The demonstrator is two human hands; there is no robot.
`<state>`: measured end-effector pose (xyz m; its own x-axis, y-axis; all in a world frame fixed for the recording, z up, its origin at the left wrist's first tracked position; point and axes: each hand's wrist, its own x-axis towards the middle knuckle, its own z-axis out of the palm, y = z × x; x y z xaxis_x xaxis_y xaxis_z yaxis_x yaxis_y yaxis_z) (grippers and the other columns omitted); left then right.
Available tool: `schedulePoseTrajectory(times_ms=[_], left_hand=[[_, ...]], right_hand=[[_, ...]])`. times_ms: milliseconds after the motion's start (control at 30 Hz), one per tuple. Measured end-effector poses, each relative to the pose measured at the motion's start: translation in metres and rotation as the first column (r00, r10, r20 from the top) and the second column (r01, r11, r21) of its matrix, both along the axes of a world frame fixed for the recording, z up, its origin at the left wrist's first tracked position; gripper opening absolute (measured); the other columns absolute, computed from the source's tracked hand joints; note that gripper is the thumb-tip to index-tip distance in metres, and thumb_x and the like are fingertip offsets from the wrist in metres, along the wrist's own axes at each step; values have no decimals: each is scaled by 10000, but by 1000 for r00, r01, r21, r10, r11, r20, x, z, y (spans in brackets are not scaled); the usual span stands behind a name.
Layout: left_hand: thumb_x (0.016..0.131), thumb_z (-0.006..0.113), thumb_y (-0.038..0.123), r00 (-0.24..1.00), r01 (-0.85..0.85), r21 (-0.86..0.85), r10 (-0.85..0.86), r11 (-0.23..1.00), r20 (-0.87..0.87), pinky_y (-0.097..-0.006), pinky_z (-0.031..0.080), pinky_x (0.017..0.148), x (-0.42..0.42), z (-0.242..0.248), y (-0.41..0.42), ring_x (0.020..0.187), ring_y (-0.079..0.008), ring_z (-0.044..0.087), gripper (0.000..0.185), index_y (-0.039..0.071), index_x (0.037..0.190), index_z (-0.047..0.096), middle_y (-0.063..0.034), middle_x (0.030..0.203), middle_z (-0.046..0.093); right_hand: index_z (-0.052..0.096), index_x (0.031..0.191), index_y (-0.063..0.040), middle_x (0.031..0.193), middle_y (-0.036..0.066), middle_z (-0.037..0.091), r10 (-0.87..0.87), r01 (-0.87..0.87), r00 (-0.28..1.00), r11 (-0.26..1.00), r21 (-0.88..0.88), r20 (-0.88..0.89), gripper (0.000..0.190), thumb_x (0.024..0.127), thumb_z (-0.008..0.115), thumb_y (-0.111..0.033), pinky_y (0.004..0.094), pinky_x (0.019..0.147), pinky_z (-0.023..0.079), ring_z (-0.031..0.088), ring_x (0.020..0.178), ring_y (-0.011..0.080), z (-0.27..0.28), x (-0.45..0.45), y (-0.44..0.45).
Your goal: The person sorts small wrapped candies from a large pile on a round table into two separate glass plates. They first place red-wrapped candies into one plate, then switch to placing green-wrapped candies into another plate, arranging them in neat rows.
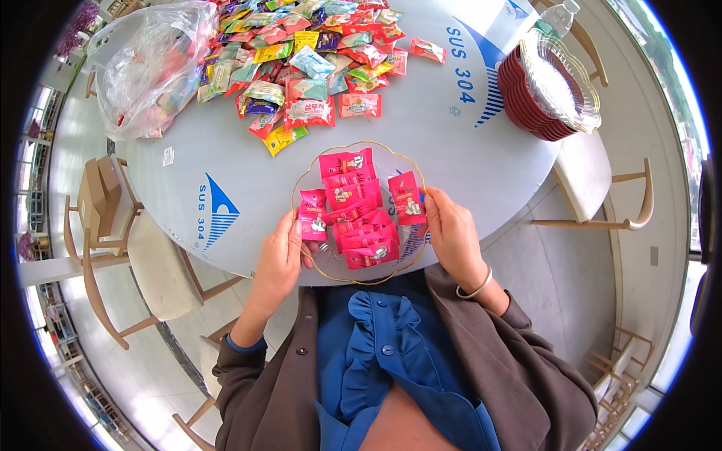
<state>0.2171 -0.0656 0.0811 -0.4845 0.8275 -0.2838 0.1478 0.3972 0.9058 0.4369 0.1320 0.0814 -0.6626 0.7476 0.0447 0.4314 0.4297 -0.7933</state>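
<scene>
A clear scalloped plate with a gold rim (329,274) is in front of me at the table's near edge. Down its middle runs an overlapping row of pink candy packets (355,194). A single pink packet (313,214) lies along the left side, close to my left thumb, and another pink packet (406,198) lies along the right side. My left hand (280,251) grips the left rim, its fingertips showing through the plate. On the opposite rim is my right hand (454,237), thumb on top beside the right packet; its other fingers are mostly hidden.
Mixed candy packets (304,62) are heaped at the table's far side. A clear plastic bag (146,67) holding more packets stands left of them. Stacked dark-red bowls (524,96) with clear gold-rimmed plates and a plastic bottle (557,20) are at right. Wooden chairs (161,265) surround the table.
</scene>
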Motion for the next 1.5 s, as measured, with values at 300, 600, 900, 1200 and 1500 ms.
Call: schedulePoseTrajectory(times_ms=[300,600,900,1200,1500], left_hand=[[1166,377,266,996,-31,78,24,996,82,-238,496,511,6,22,25,591,-79,623,386,-4,1393,532,-59,808,685],[1145,414,247,998,68,248,-64,966,-22,-267,517,447,-78,49,201,550,-139,657,338,-51,1222,552,-115,793,692],[1089,381,171,994,8,266,21,964,-108,-355,575,422,-92,20,407,575,-280,742,345,-127,1101,554,-230,796,740],[1111,364,184,991,-135,253,130,958,35,-371,590,430,-83,-31,484,581,-299,744,374,-138,1162,547,-228,819,742],[1115,374,201,987,-149,241,130,959,94,-399,599,425,-83,-41,517,611,-323,752,393,-141,1250,513,-255,839,735]], right_hand=[[664,1197,53,783,150,698,-128,103,986,972,-209,-108,293,1122,505,-181,333,562,517,691,642,228,20,-7,25],[665,1294,29,976,20,715,-291,133,782,942,-308,-551,446,1152,463,-343,257,709,536,648,822,66,17,-66,162],[421,1545,74,1517,168,549,-499,202,493,863,-463,-713,572,1155,404,-343,326,1154,392,530,1370,228,-22,-130,282],[267,1614,84,1558,252,495,-638,401,476,770,-496,-606,648,1139,421,-329,363,1170,372,496,1423,333,-39,-151,325],[188,1638,71,1588,264,454,-521,309,725,831,-463,-450,734,1083,549,-245,374,1187,382,492,1441,297,-44,-120,278]])
